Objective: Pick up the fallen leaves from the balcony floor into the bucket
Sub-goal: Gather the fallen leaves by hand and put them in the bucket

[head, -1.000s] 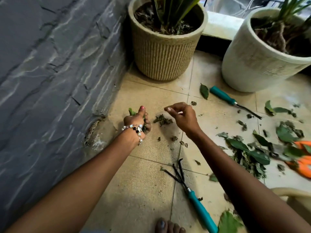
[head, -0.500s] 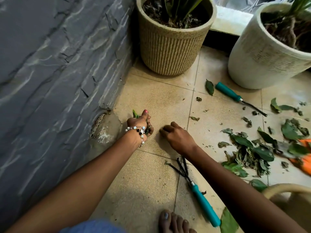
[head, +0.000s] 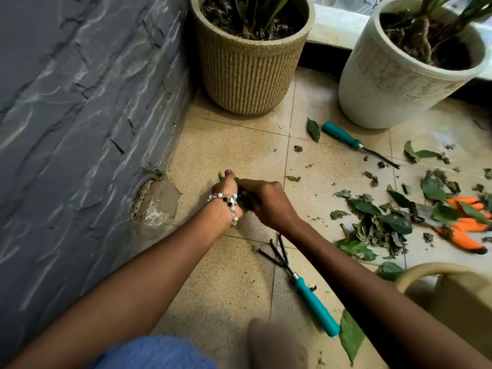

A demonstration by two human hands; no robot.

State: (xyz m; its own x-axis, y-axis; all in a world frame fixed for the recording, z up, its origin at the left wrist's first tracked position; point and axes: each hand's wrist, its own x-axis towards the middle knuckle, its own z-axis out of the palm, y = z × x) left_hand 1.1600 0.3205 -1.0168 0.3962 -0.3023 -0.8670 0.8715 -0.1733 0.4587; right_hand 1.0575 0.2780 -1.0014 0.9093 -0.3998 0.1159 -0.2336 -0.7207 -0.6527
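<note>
- Head view, far left: a dark stone wall (head: 66, 107) runs along the tiles, with a small drain grille (head: 142, 194) at its foot. Nothing there for you to collect.
- Your left hand (head: 225, 193), the one with the bead bracelet (head: 229, 199), is curled round a small bunch of leaves (head: 241, 199); a green tip pokes out above the thumb.
- Your right hand (head: 266, 202) sits just beside it, touching, with its fingers bent in toward the same bunch. Whether it is pinching leaves or only pressing them in is hidden behind its back, so I cannot tell.
- In front of your right forearm lies a small hand rake (head: 300, 283), prongs pointing away from you, teal handle toward your knee. Behind it stands a ribbed tan pot (head: 245, 75).
- Further right, the big pile of leaves (head: 378, 225) is spread on the floor, well apart from both hands. It lies to the right of your fingers, so your right hand is the nearer one.
- Past the pile: a second teal-handled tool (head: 346, 137), a white pot (head: 394, 83) and orange shears (head: 463, 225) half buried in greenery.
- The bucket (head: 415, 272) is at the lower right, near your right elbow; only its rim and part of its wall show. My judgement: the gathered bunch must travel right, across the rake, to reach it, and most of the job remains.
- One large leaf (head: 351, 336) lies just beside the rake handle's end, long axis toward you.
</note>
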